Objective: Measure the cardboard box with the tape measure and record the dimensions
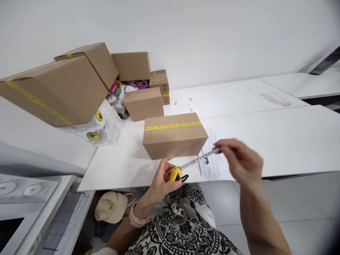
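My left hand (162,179) grips a yellow tape measure (173,174) with a black strap, low over the table's front edge. From its mouth the silver blade (198,159) runs up to the right. The blade's free end is pinched between the thumb and fingers of my right hand (240,159). Just beyond the blade a closed cardboard box (175,136) rests on the table, with yellow printed tape along its top. Printed sheets (211,170) lie right of the box, partly behind the blade, with a dark pen-like thing (206,160) on them.
Large cardboard boxes (61,88) are stacked on white avocado-printed boxes (103,131) at the left. Smaller cartons (145,104) and packaged goods stand behind. The white table (265,141) stretches right along the wall. A cream cap (111,207) lies on a lower shelf at left.
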`<act>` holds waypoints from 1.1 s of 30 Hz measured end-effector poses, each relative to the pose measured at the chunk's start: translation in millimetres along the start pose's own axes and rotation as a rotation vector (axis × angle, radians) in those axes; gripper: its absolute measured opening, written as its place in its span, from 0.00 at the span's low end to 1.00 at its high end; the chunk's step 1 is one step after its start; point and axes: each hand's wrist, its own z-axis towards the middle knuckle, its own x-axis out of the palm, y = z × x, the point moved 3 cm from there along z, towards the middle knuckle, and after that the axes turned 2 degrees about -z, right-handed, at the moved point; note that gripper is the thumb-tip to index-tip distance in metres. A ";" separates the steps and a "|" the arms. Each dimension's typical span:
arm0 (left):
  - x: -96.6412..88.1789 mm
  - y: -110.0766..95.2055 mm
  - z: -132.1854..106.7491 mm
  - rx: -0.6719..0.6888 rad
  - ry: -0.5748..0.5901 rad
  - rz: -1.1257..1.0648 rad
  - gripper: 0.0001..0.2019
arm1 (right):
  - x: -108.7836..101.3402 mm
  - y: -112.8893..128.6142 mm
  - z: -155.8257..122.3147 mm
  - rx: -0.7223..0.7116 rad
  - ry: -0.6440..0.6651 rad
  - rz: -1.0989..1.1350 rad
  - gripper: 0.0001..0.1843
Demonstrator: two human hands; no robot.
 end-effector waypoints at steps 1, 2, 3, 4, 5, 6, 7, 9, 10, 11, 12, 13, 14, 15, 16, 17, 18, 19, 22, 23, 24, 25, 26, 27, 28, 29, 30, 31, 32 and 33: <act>3.4 3.9 -1.6 0.006 0.012 0.001 0.42 | 9.5 -2.0 -18.8 0.018 0.011 -0.020 0.14; 8.0 6.8 -2.2 0.014 0.024 -0.003 0.43 | 21.4 -4.1 -34.9 0.039 0.037 -0.026 0.15; 13.2 8.7 -2.2 0.024 0.035 -0.008 0.44 | 33.7 -5.3 -48.1 0.052 0.050 -0.030 0.16; 18.0 9.6 -1.7 0.037 0.041 -0.011 0.45 | 45.4 -5.4 -58.6 0.064 0.061 -0.028 0.17; 21.8 10.0 -1.1 0.051 0.042 -0.010 0.45 | 55.6 -4.5 -66.7 0.078 0.078 -0.026 0.18; 24.3 10.1 -0.9 0.067 0.043 -0.004 0.46 | 63.3 -3.1 -72.8 0.090 0.102 -0.022 0.19; 25.1 10.3 -1.1 0.079 0.043 0.007 0.46 | 68.4 -2.1 -77.1 0.109 0.139 -0.014 0.19; 20.4 11.8 -3.0 0.096 0.021 0.067 0.44 | 68.6 -5.8 -81.9 0.181 0.202 0.005 0.18; 14.6 13.3 -4.3 0.105 -0.017 0.126 0.42 | 63.4 -12.1 -82.8 0.237 0.195 0.000 0.17; 6.8 15.1 -5.4 0.118 -0.079 0.206 0.40 | 55.1 -22.1 -83.2 0.308 0.153 -0.032 0.15; -2.5 17.1 -6.3 0.139 -0.155 0.305 0.38 | 44.7 -35.4 -83.3 0.387 0.082 -0.097 0.13; -12.1 19.2 -6.6 0.172 -0.232 0.417 0.36 | 33.2 -50.9 -83.5 0.468 -0.003 -0.194 0.12; -21.0 21.6 -6.1 0.215 -0.295 0.533 0.34 | 22.6 -67.4 -83.7 0.542 -0.067 -0.324 0.12; -28.5 24.7 -4.6 0.263 -0.331 0.643 0.31 | 14.6 -84.2 -84.1 0.618 -0.083 -0.453 0.12; -34.1 28.6 -2.0 0.312 -0.335 0.739 0.29 | 10.1 -100.3 -84.2 0.681 -0.044 -0.554 0.11; -37.8 33.4 1.6 0.354 -0.314 0.823 0.27 | 8.7 -114.6 -84.1 0.731 0.019 -0.629 0.10; -40.0 39.1 5.7 0.389 -0.282 0.895 0.26 | 9.6 -126.4 -83.7 0.770 0.084 -0.694 0.11; -40.9 45.3 10.3 0.415 -0.250 0.960 0.25 | 12.5 -135.2 -82.8 0.795 0.148 -0.750 0.13; -39.2 63.9 24.6 0.455 -0.209 1.123 0.24 | 25.1 -148.1 -76.4 0.824 0.273 -0.887 0.18; -38.4 69.4 29.0 0.455 -0.218 1.166 0.24 | 28.9 -150.3 -73.3 0.824 0.305 -0.912 0.17; -37.8 74.3 33.2 0.447 -0.230 1.200 0.24 | 31.7 -152.4 -70.1 0.821 0.330 -0.925 0.15; -37.7 78.4 36.9 0.433 -0.245 1.226 0.24 | 33.2 -155.0 -66.9 0.814 0.346 -0.924 0.13; -38.1 81.7 40.1 0.417 -0.261 1.243 0.23 | 32.9 -158.1 -64.0 0.805 0.346 -0.909 0.10; -38.7 84.0 42.6 0.402 -0.278 1.254 0.23 | 30.6 -161.5 -61.6 0.799 0.325 -0.878 0.08; -39.6 85.4 44.5 0.394 -0.296 1.261 0.23 | 26.5 -164.9 -60.0 0.799 0.280 -0.826 0.07; -40.7 86.0 45.7 0.389 -0.315 1.265 0.23 | 20.6 -168.2 -59.2 0.807 0.214 -0.746 0.07; -42.0 86.1 46.3 0.388 -0.335 1.268 0.22 | 13.5 -170.9 -59.2 0.825 0.139 -0.629 0.08; -43.2 85.6 46.5 0.389 -0.353 1.269 0.22 | 5.5 -172.6 -60.0 0.850 0.061 -0.482 0.09; -44.3 84.9 46.3 0.390 -0.369 1.269 0.21 | -2.8 -172.9 -60.9 0.873 -0.011 -0.318 0.10; -45.1 83.9 45.7 0.393 -0.387 1.268 0.21 | -11.3 -171.4 -61.4 0.886 -0.073 -0.154 0.14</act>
